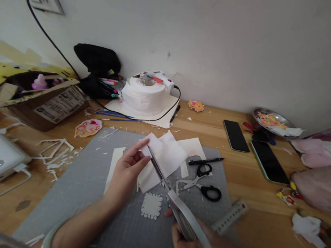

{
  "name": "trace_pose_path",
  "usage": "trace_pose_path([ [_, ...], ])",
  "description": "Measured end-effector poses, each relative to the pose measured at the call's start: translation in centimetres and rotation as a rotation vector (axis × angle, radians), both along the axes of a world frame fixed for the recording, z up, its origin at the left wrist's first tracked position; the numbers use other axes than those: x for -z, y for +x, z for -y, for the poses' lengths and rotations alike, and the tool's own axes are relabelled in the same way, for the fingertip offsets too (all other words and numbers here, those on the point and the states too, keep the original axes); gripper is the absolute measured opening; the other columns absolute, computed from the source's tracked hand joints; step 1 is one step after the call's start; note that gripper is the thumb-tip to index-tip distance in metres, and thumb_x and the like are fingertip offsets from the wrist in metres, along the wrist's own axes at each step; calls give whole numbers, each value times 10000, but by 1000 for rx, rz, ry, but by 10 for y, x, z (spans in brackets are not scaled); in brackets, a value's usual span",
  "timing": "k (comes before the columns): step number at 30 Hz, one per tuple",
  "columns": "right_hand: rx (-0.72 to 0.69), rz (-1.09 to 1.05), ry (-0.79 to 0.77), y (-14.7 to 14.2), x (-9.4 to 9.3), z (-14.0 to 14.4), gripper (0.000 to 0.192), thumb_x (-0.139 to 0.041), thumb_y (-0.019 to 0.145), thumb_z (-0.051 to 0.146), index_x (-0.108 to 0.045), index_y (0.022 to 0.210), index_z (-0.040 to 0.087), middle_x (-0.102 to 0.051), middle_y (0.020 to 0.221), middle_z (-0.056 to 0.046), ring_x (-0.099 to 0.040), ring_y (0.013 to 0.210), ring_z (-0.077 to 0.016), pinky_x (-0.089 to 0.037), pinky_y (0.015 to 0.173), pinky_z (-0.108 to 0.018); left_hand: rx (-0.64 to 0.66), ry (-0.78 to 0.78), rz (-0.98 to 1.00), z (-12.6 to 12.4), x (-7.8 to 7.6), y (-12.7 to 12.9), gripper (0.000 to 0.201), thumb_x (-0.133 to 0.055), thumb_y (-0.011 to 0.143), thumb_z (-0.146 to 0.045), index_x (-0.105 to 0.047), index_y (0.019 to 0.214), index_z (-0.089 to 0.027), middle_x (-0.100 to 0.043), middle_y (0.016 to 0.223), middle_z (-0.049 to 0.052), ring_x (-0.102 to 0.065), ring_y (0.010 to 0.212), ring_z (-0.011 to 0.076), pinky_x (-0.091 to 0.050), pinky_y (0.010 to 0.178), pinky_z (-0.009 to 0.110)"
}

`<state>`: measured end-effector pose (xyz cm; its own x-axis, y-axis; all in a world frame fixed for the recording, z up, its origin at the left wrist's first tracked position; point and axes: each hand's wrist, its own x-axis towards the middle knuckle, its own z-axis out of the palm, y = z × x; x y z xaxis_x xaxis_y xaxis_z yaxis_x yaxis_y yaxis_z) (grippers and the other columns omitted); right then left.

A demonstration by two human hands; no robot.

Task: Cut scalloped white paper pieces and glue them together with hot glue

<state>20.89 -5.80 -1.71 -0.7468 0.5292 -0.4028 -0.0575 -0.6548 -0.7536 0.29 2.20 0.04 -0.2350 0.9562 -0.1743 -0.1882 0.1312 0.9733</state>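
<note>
Between its thumb and fingers, my left hand (127, 169) pinches a small piece of white paper (154, 142) above the mat. My right hand (181, 238) is wrapped round the handles of large metal scissors (176, 200), partly hidden under them. Their blades point up and left, and the tips lie at the paper beside my left thumb. Beneath are more white sheets (174, 153). A small square card with a scalloped edge (151, 206) rests on the mat just left of the scissors. Black-handled scissors (211, 193) and a black pen (206, 161) lie to the right.
The grey cutting mat (78, 193) covers the wooden table's middle. A metal ruler (230, 216), two phones (236, 135) and a metal bowl (255, 112) are rightward. Behind stands a white roll (143, 99) bearing a glue gun (164, 80) with a black cord. Paper scraps and a cardboard box (46, 105) are left.
</note>
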Motion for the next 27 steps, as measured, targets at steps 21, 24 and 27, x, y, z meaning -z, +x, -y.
trace_pose_path([
  [21, -75, 27, -21, -1, 50, 6, 612, -654, 682, 450, -420, 1194, 209, -420, 645, 73, -307, 499, -41, -257, 480, -178, -27, 1, -43, 0, 2, -3, 436, -660, 670, -284, -611, 1103, -266, -485, 644, -49, -412, 603, 100, -337, 579, 216],
  [24, -71, 40, 1, -3, 46, 6, 582, -650, 687, 428, -431, 1180, 209, -424, 651, 73, -312, 505, -41, -260, 496, -184, -36, 1, -33, 0, 3, -3, 427, -668, 666, -279, -619, 1090, -266, -490, 640, -51, -424, 624, 103, -345, 600, 215],
  [27, -62, 31, -14, 0, 38, 4, 580, -617, 718, 442, -402, 1211, 223, -423, 650, 74, -317, 503, -42, -260, 500, -192, -27, 2, -19, -1, 3, -2, 436, -666, 671, -280, -611, 1102, -252, -507, 654, -45, -444, 653, 111, -351, 622, 218],
])
